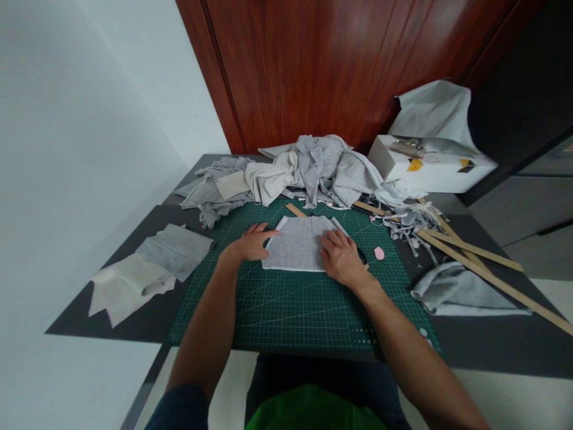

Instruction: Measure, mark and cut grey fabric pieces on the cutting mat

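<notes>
**Both hands flat on grey cloth**

Grey cloth piece [298,245] lies mid cutting mat [295,304]. Left hand [253,242] at its 9 o'clock edge, grip spread, fingertips on the cloth. Right hand [342,257] at 3 o'clock, grip spread, pressing flat. Risk: uneven pressure may skew or wrinkle the layers.

Open mat near you, clutter behind and right

Your nearest stretch of the cutting mat [295,316] lies bare; a fabric heap [308,170] blocks the back, wooden strips [474,254] and a white box [430,170] crowd the right, cut pieces [147,269] sit left.
</notes>
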